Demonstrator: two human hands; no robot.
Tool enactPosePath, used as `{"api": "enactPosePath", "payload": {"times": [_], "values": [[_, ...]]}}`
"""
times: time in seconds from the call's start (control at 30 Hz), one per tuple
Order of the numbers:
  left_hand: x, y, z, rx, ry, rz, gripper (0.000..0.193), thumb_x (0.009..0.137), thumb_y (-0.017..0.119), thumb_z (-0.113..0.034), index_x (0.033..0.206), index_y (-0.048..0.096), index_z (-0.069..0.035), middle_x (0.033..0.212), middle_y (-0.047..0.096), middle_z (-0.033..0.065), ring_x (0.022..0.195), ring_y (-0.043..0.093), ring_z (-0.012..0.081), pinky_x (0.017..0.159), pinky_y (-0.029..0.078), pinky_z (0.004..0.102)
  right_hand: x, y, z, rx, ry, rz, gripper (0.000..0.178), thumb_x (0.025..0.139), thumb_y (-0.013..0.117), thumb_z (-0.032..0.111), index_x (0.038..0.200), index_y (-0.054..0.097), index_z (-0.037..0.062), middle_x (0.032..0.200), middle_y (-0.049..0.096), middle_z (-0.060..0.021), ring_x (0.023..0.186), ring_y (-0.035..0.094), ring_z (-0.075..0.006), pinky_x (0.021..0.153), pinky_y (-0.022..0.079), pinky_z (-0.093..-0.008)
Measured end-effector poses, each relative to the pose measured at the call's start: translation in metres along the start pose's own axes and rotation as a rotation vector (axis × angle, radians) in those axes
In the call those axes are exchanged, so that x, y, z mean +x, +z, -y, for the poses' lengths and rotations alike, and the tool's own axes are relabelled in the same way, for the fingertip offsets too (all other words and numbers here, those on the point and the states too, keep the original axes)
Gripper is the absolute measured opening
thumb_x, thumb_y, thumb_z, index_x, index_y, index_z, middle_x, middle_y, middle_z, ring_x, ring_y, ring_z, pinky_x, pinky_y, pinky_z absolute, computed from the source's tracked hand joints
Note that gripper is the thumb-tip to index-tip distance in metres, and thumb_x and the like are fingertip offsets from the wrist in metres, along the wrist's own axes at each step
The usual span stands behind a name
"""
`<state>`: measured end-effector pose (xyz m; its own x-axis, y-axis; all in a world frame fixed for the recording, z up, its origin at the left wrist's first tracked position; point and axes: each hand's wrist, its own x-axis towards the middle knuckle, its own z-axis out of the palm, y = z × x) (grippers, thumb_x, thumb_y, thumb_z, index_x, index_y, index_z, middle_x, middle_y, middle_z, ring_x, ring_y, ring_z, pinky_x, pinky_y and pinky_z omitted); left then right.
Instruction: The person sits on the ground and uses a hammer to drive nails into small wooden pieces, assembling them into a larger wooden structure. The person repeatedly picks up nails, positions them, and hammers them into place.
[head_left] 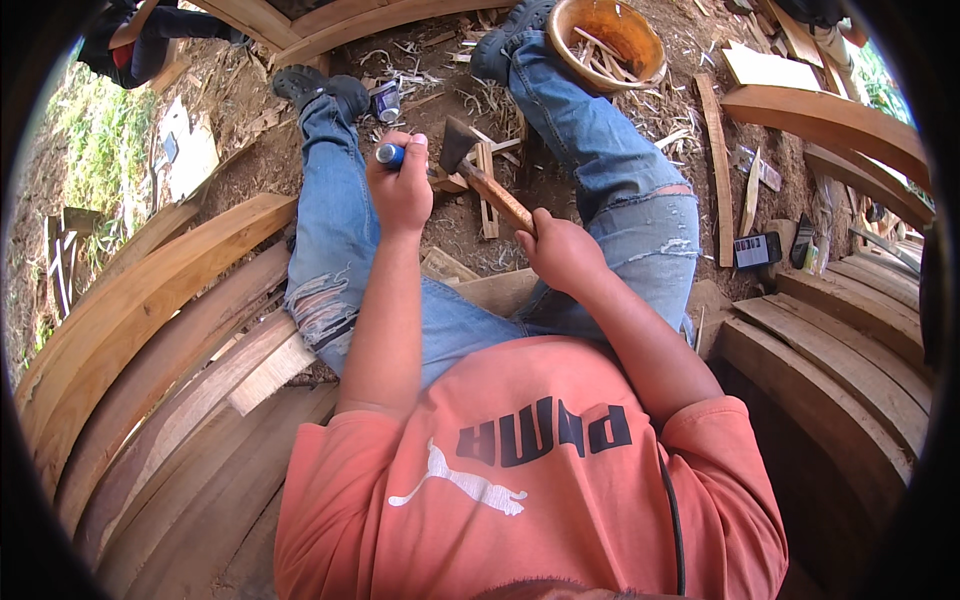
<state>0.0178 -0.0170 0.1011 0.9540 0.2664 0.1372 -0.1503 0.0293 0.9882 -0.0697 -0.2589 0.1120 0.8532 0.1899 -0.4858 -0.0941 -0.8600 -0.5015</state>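
My left hand (401,188) is closed around a blue-handled chisel (390,155), its capped butt end facing up. The fist hides its blade. My right hand (566,252) grips the lower wooden handle of a hatchet (499,199). Its dark, flared head (458,143) is raised just right of my left fist, apart from the chisel. Beneath the hatchet, between my legs, stands a narrow light piece of wood (487,190) with smaller offcuts beside it. What the chisel touches, if anything, cannot be made out.
A brown basin (648,66) with wood sticks stands by my right foot. A cup-like container (385,102) lies near my left foot. Timber beams (160,270) curve along the left; stacked boards (850,345) and a phone (757,250) are at right. Another person (125,60) is far left.
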Motion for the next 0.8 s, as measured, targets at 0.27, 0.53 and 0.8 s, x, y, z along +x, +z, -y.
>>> {"api": "enactPosePath", "payload": {"times": [0.27,0.53,0.8], "values": [[-0.005,0.008,0.000,0.102,0.065,0.058,0.025,0.106,0.071,-0.012,0.085,0.060,-0.007,0.077,0.056,-0.0045,0.073,0.049,0.0064,0.066,0.040,0.0286,-0.001,0.000,0.002,-0.011,0.006,-0.013,0.037,0.111,0.061,0.039,0.114,0.060,0.0025,0.096,0.078,-0.0258,0.093,0.076,-0.0482,0.082,0.058,-0.0620],[0.004,0.012,0.006,0.088,0.053,-0.031,0.025,0.108,0.070,-0.014,0.086,0.061,-0.007,0.074,0.055,-0.0043,0.069,0.049,0.0065,0.064,0.040,0.0293,-0.004,-0.014,-0.002,0.023,-0.030,-0.085,0.038,0.111,0.063,0.040,0.115,0.062,0.0022,0.094,0.077,-0.0262,0.092,0.074,-0.0507,0.082,0.057,-0.0616],[-0.049,0.031,0.048,0.121,-0.295,-0.146,0.036,0.103,0.078,-0.032,0.086,0.071,-0.002,0.072,0.068,0.0021,0.069,0.062,0.0122,0.067,0.051,0.0373,-0.051,-0.111,0.046,0.152,-0.147,-0.301,0.038,0.110,0.068,0.035,0.131,0.064,0.0034,0.093,0.075,-0.0255,0.092,0.073,-0.0503,0.079,0.054,-0.0564]]}}
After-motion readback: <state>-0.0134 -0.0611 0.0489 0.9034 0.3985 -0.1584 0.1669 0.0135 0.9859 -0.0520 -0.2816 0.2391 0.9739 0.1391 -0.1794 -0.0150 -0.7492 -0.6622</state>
